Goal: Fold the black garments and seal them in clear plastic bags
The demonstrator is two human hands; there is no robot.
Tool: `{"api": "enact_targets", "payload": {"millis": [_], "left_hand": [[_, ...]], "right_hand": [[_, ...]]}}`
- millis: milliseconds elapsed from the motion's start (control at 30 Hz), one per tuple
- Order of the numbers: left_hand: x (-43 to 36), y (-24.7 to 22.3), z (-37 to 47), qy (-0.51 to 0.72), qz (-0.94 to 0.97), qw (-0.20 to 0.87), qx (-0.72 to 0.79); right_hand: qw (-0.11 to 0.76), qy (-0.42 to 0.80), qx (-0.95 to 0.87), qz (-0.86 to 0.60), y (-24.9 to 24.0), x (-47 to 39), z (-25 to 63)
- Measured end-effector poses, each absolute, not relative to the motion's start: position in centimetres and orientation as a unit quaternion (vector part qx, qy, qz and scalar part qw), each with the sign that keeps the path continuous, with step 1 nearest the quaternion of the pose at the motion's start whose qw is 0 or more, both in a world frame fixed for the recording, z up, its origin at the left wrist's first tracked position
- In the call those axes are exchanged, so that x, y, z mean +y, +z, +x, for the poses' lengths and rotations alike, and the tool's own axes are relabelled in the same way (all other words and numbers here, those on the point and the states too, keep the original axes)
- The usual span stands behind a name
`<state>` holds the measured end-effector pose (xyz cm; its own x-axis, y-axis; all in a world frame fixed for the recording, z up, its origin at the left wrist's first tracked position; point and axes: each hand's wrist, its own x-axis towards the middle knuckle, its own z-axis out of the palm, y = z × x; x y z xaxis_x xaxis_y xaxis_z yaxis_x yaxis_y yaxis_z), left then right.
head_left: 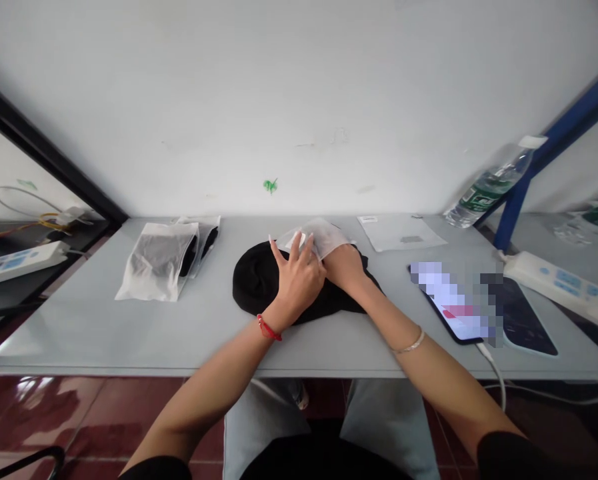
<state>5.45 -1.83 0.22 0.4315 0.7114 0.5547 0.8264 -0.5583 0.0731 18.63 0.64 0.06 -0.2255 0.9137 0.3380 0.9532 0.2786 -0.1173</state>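
A soft black fabric item point(255, 275), folded and rumpled, lies on the table under both my hands. Above it is a translucent frosted plastic bag point(329, 235) with a small white label. My left hand point(299, 283) is at the bag's near edge: three fingers fan out, while the index finger bends in with the thumb hidden, apparently pinching the bag. My right hand point(346, 268) reaches in from the right, its fingers covered by the bag and my left hand. Whether those fingers grip anything does not show.
Frosted bags with black contents point(153, 263) lie at the left. A flat white bag point(401, 233) rests at the back right. Nearer are a lit phone point(451, 300) on a cable and a second phone point(523, 317). A water bottle point(493, 183) leans by the blue post, near a power strip point(559, 277).
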Motion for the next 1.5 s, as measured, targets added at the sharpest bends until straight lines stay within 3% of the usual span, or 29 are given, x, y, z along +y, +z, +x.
{"api": "enact_targets", "payload": {"millis": [233,367,600,833,1033,1333,1500], "left_hand": [[-0.2,0.5,3.8,-0.261,-0.778,0.115,-0.559],[0.3,0.7,3.3,-0.268,-0.782,0.085,-0.557],[0.5,0.5,3.5,-0.284,-0.798,0.062,-0.528],[-0.2,0.1,4.2,-0.272,-0.813,0.083,-0.508],[-0.6,-0.3,4.7,-0.243,-0.821,0.092,-0.509],[0.8,0.4,3.3,-0.306,-0.749,0.083,-0.581],[1.0,0.0,3.0,-0.255,-0.745,0.077,-0.611]], "right_hand": [[0.175,0.077,-0.879,-0.437,0.5,-0.2,24.0],[0.186,0.038,-0.897,-0.398,0.1,-0.1,23.8],[0.192,-0.093,-0.88,-0.424,-1.1,0.3,21.4],[0.157,-0.118,-0.846,-0.495,-1.3,0.1,19.0],[0.166,-0.08,-0.826,-0.533,-1.2,1.1,18.1],[0.184,0.04,-0.898,-0.397,-0.2,0.6,23.0],[0.189,0.056,-0.886,-0.419,-0.2,0.4,24.1]]}}
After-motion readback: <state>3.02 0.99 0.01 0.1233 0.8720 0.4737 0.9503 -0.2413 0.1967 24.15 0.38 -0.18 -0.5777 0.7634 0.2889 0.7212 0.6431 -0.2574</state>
